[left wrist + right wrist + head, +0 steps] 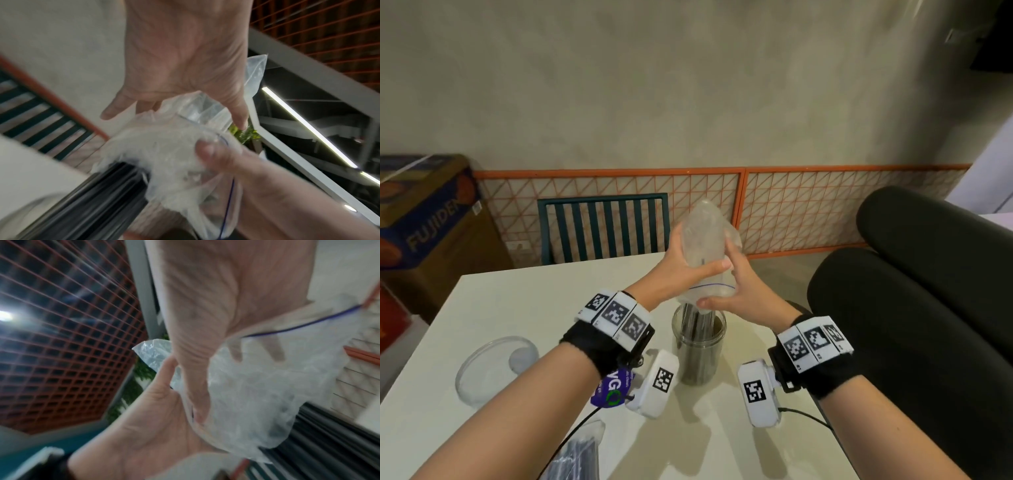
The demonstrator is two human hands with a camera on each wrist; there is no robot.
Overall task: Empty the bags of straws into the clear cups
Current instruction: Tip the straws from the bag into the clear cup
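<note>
A clear zip bag (703,240) with a blue seal line is held upside down over a clear cup (699,346) at the table's middle. Dark straws (697,327) stand in the cup, their tops still inside the bag's mouth. My left hand (690,262) wraps round the bag's middle. My right hand (726,291) grips the bag's mouth lower down on the right. In the left wrist view the crumpled bag (170,154) covers the straws' ends (107,194). In the right wrist view both hands clasp the bag (257,394) above the straws (333,434).
A clear dome lid (494,368) lies on the white table (524,301) at the left. Another bag of dark straws (580,455) lies at the near edge, next to a purple label (613,390). A green chair (602,229) stands behind the table, black cushions (914,308) to the right.
</note>
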